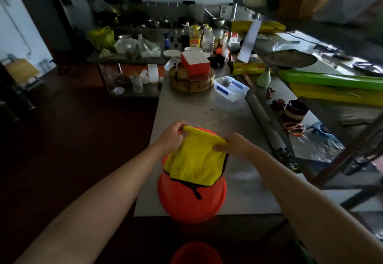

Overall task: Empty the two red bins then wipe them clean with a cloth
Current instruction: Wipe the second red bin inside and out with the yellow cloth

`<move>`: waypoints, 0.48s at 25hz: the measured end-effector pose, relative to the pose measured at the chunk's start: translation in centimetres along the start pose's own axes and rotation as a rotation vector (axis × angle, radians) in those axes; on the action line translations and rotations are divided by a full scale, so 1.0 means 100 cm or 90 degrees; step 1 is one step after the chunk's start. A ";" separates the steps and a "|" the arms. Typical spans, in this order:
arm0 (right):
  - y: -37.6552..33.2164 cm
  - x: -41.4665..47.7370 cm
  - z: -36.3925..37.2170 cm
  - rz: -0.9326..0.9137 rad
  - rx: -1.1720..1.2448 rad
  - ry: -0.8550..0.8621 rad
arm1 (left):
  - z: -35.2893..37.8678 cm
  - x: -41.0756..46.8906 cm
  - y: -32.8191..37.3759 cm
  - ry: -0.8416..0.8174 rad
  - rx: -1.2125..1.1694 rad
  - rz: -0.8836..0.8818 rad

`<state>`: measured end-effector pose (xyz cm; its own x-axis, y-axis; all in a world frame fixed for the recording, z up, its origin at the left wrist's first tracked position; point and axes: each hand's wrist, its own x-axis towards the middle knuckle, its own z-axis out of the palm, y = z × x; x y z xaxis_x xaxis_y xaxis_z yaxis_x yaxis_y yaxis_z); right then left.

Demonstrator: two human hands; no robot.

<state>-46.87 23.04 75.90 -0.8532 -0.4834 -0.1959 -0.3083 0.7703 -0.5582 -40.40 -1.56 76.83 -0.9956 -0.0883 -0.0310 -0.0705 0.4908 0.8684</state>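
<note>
A red bin [191,201] stands upside down at the near edge of the steel counter [238,122]. A yellow cloth [194,160] with a black hem is stretched above its base. My left hand [173,135] pinches the cloth's upper left corner. My right hand [234,145] pinches the upper right corner. The cloth hangs down over the far part of the bin. The rim of a second red bin [195,252] shows at the bottom edge, below the counter.
A round wooden chopping block [191,81] with a red-and-white box [195,62] on it sits further along the counter, beside a clear plastic container [231,88]. Bottles and plates crowd the far end. Steel shelves with clutter run along the right. Dark floor lies left.
</note>
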 end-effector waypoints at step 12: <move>0.083 -0.114 -0.090 -0.028 0.038 0.068 | 0.144 -0.023 0.093 -0.020 0.121 0.107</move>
<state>-43.47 38.72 80.72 -0.8801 -0.4671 -0.0851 -0.3236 0.7213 -0.6123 -39.62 15.66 77.84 -0.9955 0.0343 0.0886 0.0896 0.6505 0.7542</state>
